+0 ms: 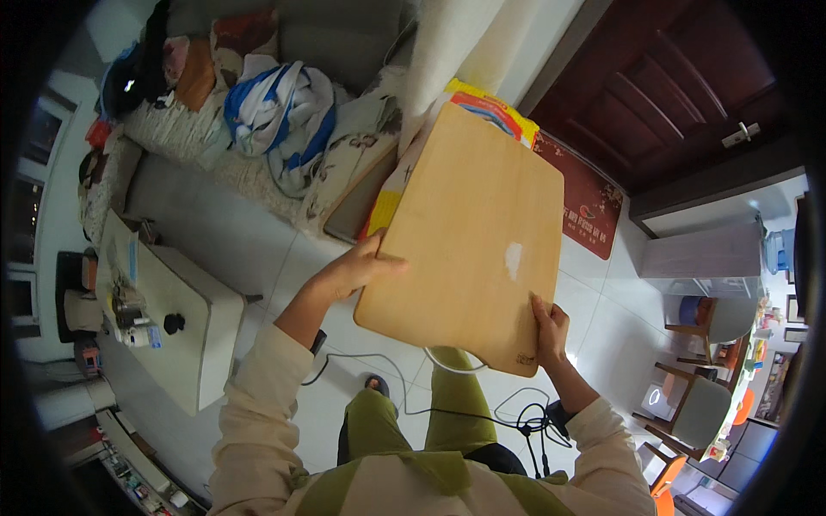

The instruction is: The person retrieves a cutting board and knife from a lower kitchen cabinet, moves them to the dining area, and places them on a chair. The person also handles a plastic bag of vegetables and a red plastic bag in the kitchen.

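Both hands hold up a light wood-grain board, which looks like the top of a folding lap table. It is tilted, with a curved cut-out along its near edge and a pale worn patch toward the right. Below that edge shows part of a white curved tube. My left hand grips the left edge, thumb on top. My right hand grips the lower right edge, its thumb also on the top face. The fingers beneath the board are hidden.
Dark cables hang and loop before my legs. Ahead, a sofa carries bundled blue-and-white cloth; a yellow-and-red bag stands behind the board. A coffee table is left, a red doormat by the door, chairs right.
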The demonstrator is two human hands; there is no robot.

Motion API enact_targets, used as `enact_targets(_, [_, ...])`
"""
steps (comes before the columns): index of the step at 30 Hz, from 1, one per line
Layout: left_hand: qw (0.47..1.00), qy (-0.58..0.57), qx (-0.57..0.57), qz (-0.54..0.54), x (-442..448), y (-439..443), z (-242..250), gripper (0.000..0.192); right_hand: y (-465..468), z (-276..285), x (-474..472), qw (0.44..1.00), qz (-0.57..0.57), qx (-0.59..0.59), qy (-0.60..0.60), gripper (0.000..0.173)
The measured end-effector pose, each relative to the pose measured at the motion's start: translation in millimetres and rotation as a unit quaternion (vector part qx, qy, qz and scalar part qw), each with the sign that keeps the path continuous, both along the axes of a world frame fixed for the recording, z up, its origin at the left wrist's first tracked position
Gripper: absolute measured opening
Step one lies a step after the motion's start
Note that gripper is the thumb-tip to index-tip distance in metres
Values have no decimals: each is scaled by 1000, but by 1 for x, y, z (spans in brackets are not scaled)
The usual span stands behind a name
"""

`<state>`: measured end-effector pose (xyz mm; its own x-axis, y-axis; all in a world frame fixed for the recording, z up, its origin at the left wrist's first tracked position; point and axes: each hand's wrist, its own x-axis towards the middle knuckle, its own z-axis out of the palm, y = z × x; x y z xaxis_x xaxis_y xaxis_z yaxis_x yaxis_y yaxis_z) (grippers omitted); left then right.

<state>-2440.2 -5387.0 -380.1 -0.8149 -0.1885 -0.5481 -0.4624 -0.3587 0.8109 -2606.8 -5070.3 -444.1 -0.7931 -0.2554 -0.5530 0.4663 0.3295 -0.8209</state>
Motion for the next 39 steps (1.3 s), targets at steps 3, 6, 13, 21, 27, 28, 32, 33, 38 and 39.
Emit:
enact_targets(3, [999,-34,-15,9,-54,-31,-12,68,-33,-11,-48,1000,7,10,21,39])
enact_targets(6, [999,-31,-24,30,-95,-61,-34,63,-68,-22,-88,999,7,17,40,39])
enact_targets(13, [993,-78,-76,42,-148,-130,-112,59,-139,-62,-143,994,14,66,87,42])
enact_targets(21, [987,-106,-109,46,-178,-168,-174,59,-191,-100,-161,979,-4,146,143,43])
enact_targets(27, [989,-100,-91,63,-184,-175,-187,58,-204,-86,-164,978,-19,173,117,41])
enact_targets(28, [987,-111,-98,57,-185,-176,-186,59,-205,-84,-164,979,-16,166,117,41])
enact_targets(32, [983,-126,-125,55,-187,-178,-182,61,-209,-77,-162,983,-27,152,99,41])
enact_targets(33, [984,-109,-131,58,-187,-178,-183,60,-211,-75,-162,985,-24,140,95,39])
enact_targets(38, [955,-136,-260,44,-188,-178,-198,62,-217,-69,-158,983,-3,153,105,38])
enact_targets(39, [947,-136,-288,42,-189,-177,-202,62,-218,-67,-157,983,-13,146,112,37])
